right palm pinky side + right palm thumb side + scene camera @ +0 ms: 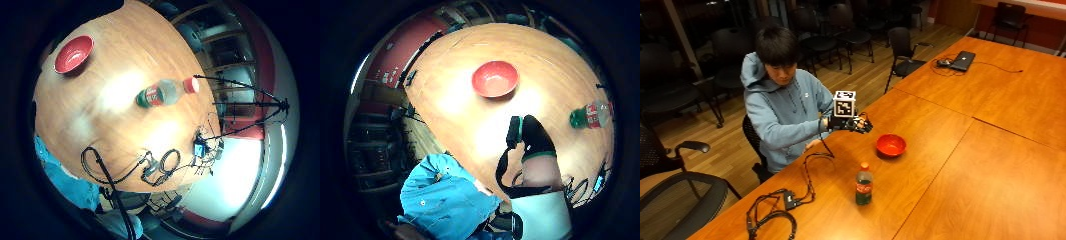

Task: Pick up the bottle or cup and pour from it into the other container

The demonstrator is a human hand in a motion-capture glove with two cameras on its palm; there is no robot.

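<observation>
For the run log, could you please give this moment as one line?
phase: before pickup | right hand: raised above table, holding nothing | bottle: upright, capped, untouched | red bowl: on table, apart from bottle

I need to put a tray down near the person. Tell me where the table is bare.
Bare wood lies between the bowl and the bottle, and across the wide table beyond both, up to the laptop at the far end. It is crowded by the near edge, where cables loop beside the bottle. The gloved hand hovers short of the bowl.
</observation>
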